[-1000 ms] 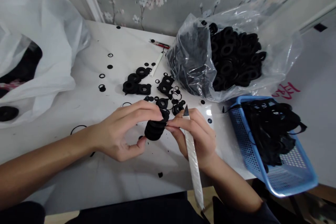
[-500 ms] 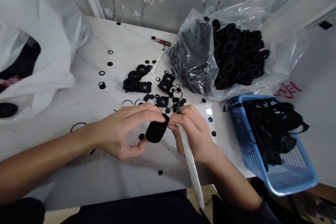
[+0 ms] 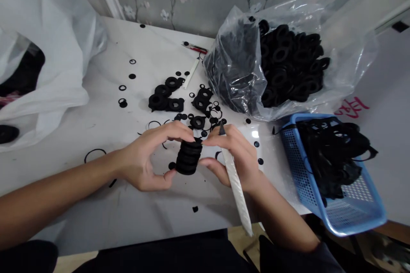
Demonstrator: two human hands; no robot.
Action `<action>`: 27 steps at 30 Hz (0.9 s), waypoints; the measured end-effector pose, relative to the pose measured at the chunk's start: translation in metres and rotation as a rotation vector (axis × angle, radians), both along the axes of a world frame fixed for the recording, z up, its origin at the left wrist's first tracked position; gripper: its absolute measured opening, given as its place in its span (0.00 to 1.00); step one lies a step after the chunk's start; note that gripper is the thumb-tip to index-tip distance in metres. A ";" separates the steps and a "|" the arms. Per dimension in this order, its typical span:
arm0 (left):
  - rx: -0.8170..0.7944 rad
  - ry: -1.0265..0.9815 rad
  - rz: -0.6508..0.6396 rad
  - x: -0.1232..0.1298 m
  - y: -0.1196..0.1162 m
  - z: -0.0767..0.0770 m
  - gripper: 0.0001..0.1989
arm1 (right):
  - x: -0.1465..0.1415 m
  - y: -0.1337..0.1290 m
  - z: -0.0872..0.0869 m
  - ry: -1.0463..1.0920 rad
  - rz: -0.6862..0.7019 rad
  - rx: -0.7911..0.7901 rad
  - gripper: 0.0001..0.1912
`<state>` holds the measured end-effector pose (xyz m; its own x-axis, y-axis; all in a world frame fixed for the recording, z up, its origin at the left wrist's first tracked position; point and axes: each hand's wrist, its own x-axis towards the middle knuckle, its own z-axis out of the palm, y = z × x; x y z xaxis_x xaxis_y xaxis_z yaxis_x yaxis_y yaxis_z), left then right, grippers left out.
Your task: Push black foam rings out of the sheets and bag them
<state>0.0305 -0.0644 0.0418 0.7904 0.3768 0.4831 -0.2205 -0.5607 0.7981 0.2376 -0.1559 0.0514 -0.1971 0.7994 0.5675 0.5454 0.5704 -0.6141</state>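
Observation:
A stack of black rings [image 3: 188, 158] stands between my two hands, near the middle of the white table. My left hand [image 3: 149, 158] grips it between the thumb at its lower left and fingers at its top. My right hand [image 3: 235, 153] holds a white-wrapped tool [image 3: 236, 192] with a dark pointed tip, while its fingertips touch the stack's right side. Just beyond the hands lie black ring pieces [image 3: 198, 123] with tabs and thin loops. More black rings [image 3: 162, 90] lie farther back to the left.
A clear plastic bag [image 3: 237, 72] full of black rings stands at the back right. In front of it is a blue basket [image 3: 352, 226] holding black scraps. A white bag [image 3: 64, 51] fills the left side. A red cutter [image 3: 198, 50] and white stick [image 3: 191, 73] lie at the back.
The stack has turned more upright. My right hand's thumb and fingers have spread farther apart along its right side, and the white-wrapped tool has shifted slightly right.

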 end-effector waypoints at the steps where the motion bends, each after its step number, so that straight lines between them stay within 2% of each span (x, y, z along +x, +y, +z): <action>1: -0.044 -0.016 0.015 -0.001 -0.001 -0.001 0.33 | 0.000 0.001 -0.002 0.008 -0.011 0.012 0.20; 4: -0.148 -0.048 0.049 -0.002 -0.004 -0.003 0.33 | -0.001 0.004 -0.007 -0.023 -0.009 0.002 0.43; 6: -0.215 -0.064 0.039 -0.001 -0.006 -0.004 0.33 | -0.003 0.005 -0.010 -0.035 0.025 -0.008 0.48; 11: -0.316 -0.118 -0.005 0.002 -0.013 -0.004 0.30 | -0.010 0.003 -0.017 0.105 0.060 -0.084 0.39; 14: -0.251 -0.046 0.023 0.001 -0.012 -0.003 0.26 | -0.013 0.001 -0.022 0.224 0.072 -0.138 0.36; 18: 0.036 0.000 0.113 -0.001 -0.002 0.005 0.24 | -0.014 -0.001 -0.022 0.273 0.054 -0.162 0.32; 24: 0.806 0.091 0.267 -0.005 0.005 0.029 0.07 | -0.012 -0.002 -0.013 0.033 0.018 -0.094 0.29; 27: 1.016 0.139 0.331 -0.009 0.003 0.035 0.06 | -0.011 -0.002 -0.012 -0.026 0.029 -0.057 0.28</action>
<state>0.0215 -0.0611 0.0771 0.7951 0.0545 0.6040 0.1202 -0.9904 -0.0689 0.2265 -0.1579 0.0393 -0.2347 0.8240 0.5156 0.5457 0.5507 -0.6317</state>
